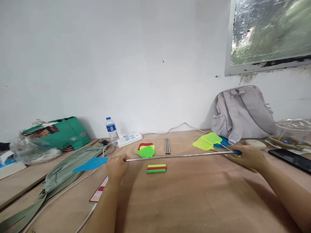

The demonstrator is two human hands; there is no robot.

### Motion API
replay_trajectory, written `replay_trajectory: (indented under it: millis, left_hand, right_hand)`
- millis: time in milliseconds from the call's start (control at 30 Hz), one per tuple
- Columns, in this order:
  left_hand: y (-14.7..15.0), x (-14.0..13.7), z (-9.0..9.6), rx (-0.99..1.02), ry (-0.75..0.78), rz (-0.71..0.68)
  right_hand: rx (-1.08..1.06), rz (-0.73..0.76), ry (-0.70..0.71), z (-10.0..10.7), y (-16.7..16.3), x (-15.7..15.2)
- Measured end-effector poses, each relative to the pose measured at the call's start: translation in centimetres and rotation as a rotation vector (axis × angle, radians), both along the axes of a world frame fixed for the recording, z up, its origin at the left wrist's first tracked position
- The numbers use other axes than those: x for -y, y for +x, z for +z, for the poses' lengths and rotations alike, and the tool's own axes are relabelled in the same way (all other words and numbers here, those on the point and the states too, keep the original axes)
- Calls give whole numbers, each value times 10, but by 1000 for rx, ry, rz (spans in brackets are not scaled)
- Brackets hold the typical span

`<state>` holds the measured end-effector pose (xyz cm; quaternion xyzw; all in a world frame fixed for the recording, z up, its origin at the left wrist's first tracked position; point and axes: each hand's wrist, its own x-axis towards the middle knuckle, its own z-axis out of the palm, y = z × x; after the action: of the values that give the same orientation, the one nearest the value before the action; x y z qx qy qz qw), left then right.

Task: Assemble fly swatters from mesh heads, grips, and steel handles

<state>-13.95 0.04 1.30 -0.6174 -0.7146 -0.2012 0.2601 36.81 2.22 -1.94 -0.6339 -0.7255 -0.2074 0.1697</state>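
Over the tabletop [194, 197], left hand [118, 168] and right hand [246, 156] grip a crosswise rod [175, 156], blue end [236, 152] rightward; tubes [156, 168] lie nearer, swatters [146, 151] beyond.

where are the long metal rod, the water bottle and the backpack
long metal rod [179, 156]: head view, middle of its shaft
water bottle [111, 127]: head view, on its label
backpack [244, 113]: head view, middle of its visible side

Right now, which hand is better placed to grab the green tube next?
Probably the left hand: it's nearer the green tube than the right hand. Both hold the rod, though, so the left must let go first.
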Motion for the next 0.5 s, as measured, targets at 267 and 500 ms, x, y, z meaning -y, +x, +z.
replay_trajectory:
  millis: [267,500]
  left_hand:
    - [13,2,5,-10,-44,50]
    - [27,3,8,-39,-124,-42]
  right_hand:
    - [-17,-115,-37,6,4,2]
    - [-27,-32,-75,10,-8,3]
